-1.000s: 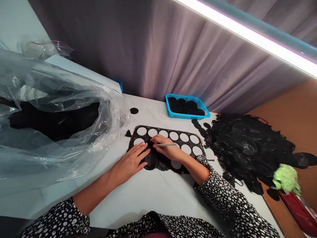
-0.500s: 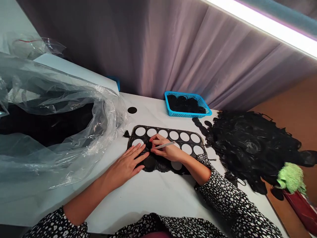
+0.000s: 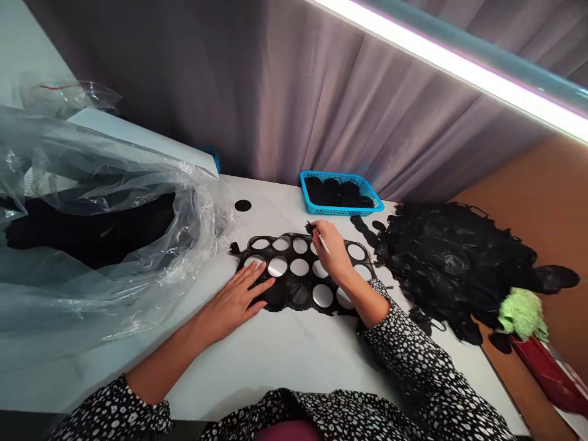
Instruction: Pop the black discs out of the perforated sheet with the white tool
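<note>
The right hand (image 3: 333, 254) is covering part of the black punched sheet with round holes (image 3: 301, 272), hiding the holes beneath it, and whatever small dark bit its fingertips are pinching is too small to tell. The crumpled clear plastic bag (image 3: 101, 208) is running off the left edge, blurring the dark mass inside. The dark red object (image 3: 544, 370) is getting cut off at the right edge.

black punched sheet (image 3: 301, 283) with round holes lies flat on white table (image 3: 275, 355).
</note>
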`<action>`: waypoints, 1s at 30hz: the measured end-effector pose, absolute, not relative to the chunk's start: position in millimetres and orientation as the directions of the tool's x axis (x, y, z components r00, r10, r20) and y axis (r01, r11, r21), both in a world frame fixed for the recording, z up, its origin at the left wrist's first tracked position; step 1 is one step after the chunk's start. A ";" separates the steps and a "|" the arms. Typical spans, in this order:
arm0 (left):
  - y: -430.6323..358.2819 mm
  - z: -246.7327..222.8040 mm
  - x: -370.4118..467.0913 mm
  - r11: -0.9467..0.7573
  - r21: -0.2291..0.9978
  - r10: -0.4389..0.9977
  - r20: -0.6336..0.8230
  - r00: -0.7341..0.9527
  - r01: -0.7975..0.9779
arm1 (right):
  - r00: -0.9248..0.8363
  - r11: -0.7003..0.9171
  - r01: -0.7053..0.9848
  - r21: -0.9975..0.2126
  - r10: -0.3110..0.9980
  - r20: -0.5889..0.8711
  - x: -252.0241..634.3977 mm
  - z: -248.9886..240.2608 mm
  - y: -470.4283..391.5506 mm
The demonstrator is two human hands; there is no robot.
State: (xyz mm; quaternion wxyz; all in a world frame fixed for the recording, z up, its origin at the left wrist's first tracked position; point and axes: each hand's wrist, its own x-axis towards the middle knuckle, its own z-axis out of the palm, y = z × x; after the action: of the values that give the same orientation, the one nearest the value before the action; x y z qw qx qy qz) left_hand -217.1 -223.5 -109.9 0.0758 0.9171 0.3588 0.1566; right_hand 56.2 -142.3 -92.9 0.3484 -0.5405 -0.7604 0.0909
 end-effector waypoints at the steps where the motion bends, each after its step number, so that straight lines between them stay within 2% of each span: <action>1: -227.6 -107.5 -215.5 -0.733 0.243 0.680 0.255 0.688 0.635 | -0.205 0.421 0.744 -0.519 0.883 0.423 55.9 -89.3 -148.0; 5: -256.1 -102.3 -209.4 -0.726 0.208 0.687 0.279 0.672 0.656 | -0.524 0.575 0.604 -0.552 0.808 0.269 35.8 -82.8 -190.7; 8: -275.1 -106.9 -211.2 -0.720 0.186 0.694 0.234 0.681 0.669 | -0.669 0.589 0.483 -0.648 0.725 0.160 24.6 -85.7 -215.5; 11: -280.9 -111.9 -218.4 -0.725 0.186 0.689 0.190 0.699 0.663 | -0.708 0.538 0.397 -0.744 0.695 0.125 25.8 -88.8 -221.3; 15: -277.0 -111.5 -226.0 -0.749 0.208 0.661 0.159 0.734 0.629 | -0.730 0.503 0.345 -0.792 0.675 0.110 30.6 -88.2 -216.7; 30: -276.2 -108.7 -226.1 -0.745 0.232 0.665 0.174 0.727 0.626 | -0.724 0.492 0.364 -0.791 0.683 0.092 25.7 -88.7 -219.3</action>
State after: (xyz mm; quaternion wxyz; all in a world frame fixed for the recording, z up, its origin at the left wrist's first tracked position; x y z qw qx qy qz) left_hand -226.1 -276.2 -108.7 0.0790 0.9258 0.3485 0.1238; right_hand 25.7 -219.3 -88.7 0.2019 -0.3116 -0.8398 0.3960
